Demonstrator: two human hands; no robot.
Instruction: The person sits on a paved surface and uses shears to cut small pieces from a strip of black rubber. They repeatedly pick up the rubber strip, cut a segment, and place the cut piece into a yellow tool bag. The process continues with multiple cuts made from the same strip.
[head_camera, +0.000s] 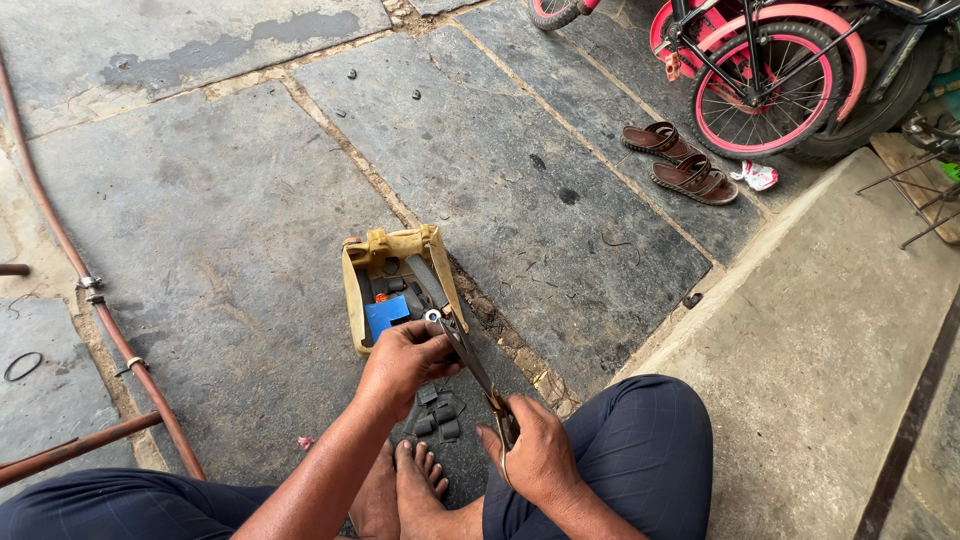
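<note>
**Two hands on one pair of shears, black rubber piece at the blades**

Two grips in use. My right hand is closed around the handles of the large metal shears, low by my right knee. My left hand is pinched shut on a small dark piece, rubber by the look of it, held up at the pivot end where the blades begin. Exact finger contact on the piece is partly hidden by my knuckles.

Handling, as judged: shears are long, steel and stiff, probably heavy toward the blades, so the hold belongs at the handle loops, well clear of the edges. The rubber piece looks light, floppy and a bit grippy; a pinch near its edge, close to the cut line, should keep it from folding away.

Just beyond my left hand sits an open yellowish tool pouch with a blue block and dark bits inside. Below the shears, cut black scraps lie by my bare toes.

Surface: rough grey stone slabs with gritty joints; uneven, so small scraps could lodge. A raised concrete step lies right of my right knee. Far ahead of the grip: brown sandals and a pink-rimmed bicycle wheel. A reddish hose runs off left.
</note>
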